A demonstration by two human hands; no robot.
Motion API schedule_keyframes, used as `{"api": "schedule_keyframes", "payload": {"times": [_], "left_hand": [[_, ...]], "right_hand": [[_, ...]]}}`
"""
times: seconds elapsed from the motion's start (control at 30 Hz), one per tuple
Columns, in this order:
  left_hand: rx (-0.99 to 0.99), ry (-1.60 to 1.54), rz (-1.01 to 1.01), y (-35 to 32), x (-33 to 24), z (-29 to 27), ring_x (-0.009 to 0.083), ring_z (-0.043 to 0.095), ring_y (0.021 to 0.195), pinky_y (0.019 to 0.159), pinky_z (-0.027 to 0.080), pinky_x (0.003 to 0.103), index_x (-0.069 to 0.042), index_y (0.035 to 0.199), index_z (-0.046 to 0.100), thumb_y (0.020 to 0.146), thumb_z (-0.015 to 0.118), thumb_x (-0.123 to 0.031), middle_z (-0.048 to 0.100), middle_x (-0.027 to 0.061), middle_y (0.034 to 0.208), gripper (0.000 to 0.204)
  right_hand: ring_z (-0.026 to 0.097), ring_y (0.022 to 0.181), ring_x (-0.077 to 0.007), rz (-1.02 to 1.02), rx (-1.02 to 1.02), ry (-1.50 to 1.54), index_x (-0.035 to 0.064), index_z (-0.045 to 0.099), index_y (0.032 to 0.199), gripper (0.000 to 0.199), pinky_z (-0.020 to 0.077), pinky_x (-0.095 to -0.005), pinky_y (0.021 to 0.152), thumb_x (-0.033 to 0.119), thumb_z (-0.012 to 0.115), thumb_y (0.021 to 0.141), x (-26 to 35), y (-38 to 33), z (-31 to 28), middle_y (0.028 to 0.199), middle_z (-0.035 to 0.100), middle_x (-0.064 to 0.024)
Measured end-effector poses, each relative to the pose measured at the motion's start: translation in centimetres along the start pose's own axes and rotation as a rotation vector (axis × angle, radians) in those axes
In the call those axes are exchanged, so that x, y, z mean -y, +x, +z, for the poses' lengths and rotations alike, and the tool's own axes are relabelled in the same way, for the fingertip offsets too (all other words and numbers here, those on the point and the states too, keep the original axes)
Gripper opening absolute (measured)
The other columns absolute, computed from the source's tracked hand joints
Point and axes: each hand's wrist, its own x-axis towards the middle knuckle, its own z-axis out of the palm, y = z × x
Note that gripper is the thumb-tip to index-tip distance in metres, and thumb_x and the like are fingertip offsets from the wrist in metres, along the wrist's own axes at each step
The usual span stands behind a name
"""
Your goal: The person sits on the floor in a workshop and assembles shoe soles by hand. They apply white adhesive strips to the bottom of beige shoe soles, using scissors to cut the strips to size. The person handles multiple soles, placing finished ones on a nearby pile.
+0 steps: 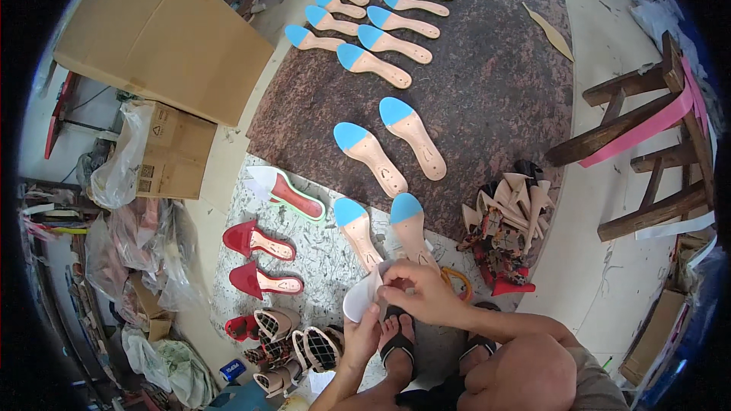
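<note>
My left hand (364, 335) grips a white curved piece (356, 303) with a rounded end, its exact kind unclear. At the piece's upper right edge, my right hand (421, 291) has its fingertips pinched together on it. Just beyond my hands lie two pinkish-beige shoe insoles with blue toe ends, a left insole (355, 230) and a right insole (410, 227). My hands partly cover their heel ends.
More blue-toed insoles (391, 43) lie in rows on a dark mottled mat (487, 91). Red slippers (266, 245), a green-edged sole (298, 196) and shoe uppers (278, 325) lie left. Right are pointed beige pieces (514, 209) and a wooden stool (647, 129); cardboard boxes (164, 38) stand far left.
</note>
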Motion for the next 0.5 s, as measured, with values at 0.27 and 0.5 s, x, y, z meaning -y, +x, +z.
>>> {"api": "schedule_keyframes", "payload": {"times": [0.27, 0.5], "left_hand": [[-0.352, 0.05, 0.135, 1.3, -2.1, 0.0, 0.0252, 0.064, 0.103, 0.087, 0.054, 0.039, 0.001, 0.13, 0.046, 0.098, 0.056, -0.018, 0.061, 0.0149, 0.116, 0.038], [-0.543, -0.093, 0.178, 0.0, -3.2, -2.8, 0.0269, 0.064, 0.104, 0.09, 0.053, 0.041, 0.006, 0.13, 0.047, 0.099, 0.053, -0.019, 0.061, 0.0164, 0.12, 0.04]], "right_hand": [[0.055, 0.079, -0.0122, 0.13, 0.045, 0.138, -0.0022, 0.056, 0.09, 0.016, 0.0436, -0.0276, 0.068, 0.013, 0.061, 0.088, -1.2, 0.2, 0.3, 0.089, 0.058, -0.0077], [0.054, 0.081, -0.0124, 0.118, 0.048, 0.119, -0.0039, 0.059, 0.095, 0.015, 0.0428, -0.0263, 0.072, 0.008, 0.058, 0.087, -0.9, 0.2, 0.5, 0.096, 0.059, -0.0055]]}}
